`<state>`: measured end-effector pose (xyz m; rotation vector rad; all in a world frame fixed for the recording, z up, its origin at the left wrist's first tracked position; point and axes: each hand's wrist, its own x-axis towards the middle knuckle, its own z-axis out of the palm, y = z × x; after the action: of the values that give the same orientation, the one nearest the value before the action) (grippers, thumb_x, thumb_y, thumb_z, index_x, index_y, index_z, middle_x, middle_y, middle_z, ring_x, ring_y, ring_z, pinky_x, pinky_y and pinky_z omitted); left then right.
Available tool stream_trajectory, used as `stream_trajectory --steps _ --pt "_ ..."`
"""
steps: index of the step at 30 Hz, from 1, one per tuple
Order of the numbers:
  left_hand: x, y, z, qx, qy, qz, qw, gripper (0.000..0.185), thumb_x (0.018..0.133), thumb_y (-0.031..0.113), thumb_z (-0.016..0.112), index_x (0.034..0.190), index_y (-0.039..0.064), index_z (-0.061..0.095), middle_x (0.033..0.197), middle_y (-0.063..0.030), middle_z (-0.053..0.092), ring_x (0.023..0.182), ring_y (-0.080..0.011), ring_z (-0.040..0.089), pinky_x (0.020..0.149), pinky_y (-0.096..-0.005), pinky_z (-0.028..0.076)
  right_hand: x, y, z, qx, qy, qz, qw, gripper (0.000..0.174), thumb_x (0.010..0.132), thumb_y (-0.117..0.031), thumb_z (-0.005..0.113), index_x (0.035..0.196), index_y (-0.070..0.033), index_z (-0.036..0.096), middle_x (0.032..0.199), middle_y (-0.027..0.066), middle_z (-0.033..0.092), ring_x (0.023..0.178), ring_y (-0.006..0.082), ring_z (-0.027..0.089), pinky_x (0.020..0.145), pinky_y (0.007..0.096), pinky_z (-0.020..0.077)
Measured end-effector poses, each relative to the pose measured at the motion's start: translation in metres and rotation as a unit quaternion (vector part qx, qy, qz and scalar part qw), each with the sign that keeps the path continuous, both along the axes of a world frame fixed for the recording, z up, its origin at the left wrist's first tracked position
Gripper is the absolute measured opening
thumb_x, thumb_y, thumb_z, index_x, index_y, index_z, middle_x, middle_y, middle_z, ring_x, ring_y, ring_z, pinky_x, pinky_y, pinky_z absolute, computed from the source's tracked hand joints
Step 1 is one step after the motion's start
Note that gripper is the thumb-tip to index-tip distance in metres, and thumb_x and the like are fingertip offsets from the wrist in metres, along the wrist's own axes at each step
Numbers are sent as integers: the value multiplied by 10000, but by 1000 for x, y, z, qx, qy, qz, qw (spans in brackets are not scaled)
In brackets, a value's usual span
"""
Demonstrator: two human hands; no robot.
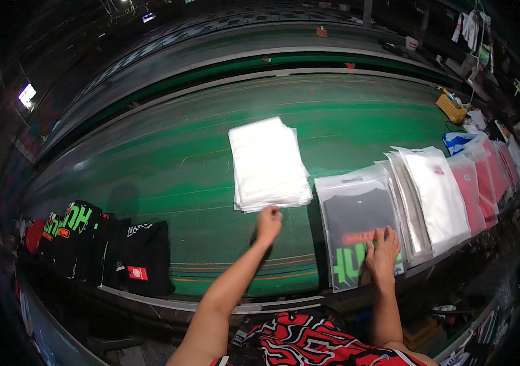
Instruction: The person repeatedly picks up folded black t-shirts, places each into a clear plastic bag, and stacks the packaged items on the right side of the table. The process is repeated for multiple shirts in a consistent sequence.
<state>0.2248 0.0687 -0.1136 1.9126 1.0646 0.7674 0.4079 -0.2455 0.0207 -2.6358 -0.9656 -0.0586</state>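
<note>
My left hand (270, 224) is at the near edge of a stack of white sheets or bags (269, 164); its fingers are curled, and whether they pinch a sheet cannot be told. My right hand (383, 254) lies with spread fingers on a clear plastic bag (356, 206) that holds a folded dark T-shirt with green and orange print. Right beside that bag stand overlapping bagged garments, a white one (438, 201) in front of red ones (468, 194). Folded black T-shirts (141, 256), one with a red tag (138, 273), lie at the left of the green table (205, 183).
A yellow box (451, 109) and a blue-and-white plastic bag (457, 142) sit at the table's far right. Behind runs another long table, bearing a red tape dispenser (321, 32) and a white tub (411, 43). The table's near edge (283, 305) is just before my body.
</note>
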Motion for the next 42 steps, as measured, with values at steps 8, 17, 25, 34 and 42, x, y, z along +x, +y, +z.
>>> stream_trajectory --steps 8,17,25,34,42 --pt "-10 117 8 44 167 182 968 339 843 223 767 1036 -44 685 1065 -265 684 1023 -430 653 887 -492 523 -18 16 -3 26 -32 71 997 469 870 -235 733 1284 -66 590 1451 249 442 1382 448 370 1123 637 276" --pt "4 133 14 -89 229 217 945 434 748 288 851 1002 -37 716 1047 -269 715 992 -433 693 852 -486 552 -49 33 0 66 -16 138 988 457 845 -242 758 1244 -70 617 1413 239 462 1359 449 391 1106 633 295" --pt "-44 128 8 -312 -179 221 906 121 896 93 691 913 -14 638 735 -101 638 589 -214 600 519 -349 470 -74 46 10 96 -35 175 979 434 819 -180 771 1196 -19 630 1376 246 480 1323 465 411 1101 613 318" --pt "-197 11 34 -423 -97 73 898 62 955 82 641 971 36 602 751 -24 556 571 -121 519 487 -260 412 -149 91 -3 95 24 317 943 379 832 -167 753 1168 -39 635 1345 223 488 1329 440 407 1091 625 321" --pt "-304 -47 28 -465 -8 57 883 137 951 141 667 1013 26 627 785 -5 587 643 -103 538 555 -262 441 -212 124 -35 19 48 400 915 409 810 -202 770 1167 -48 643 1344 211 500 1340 423 412 1088 646 314"
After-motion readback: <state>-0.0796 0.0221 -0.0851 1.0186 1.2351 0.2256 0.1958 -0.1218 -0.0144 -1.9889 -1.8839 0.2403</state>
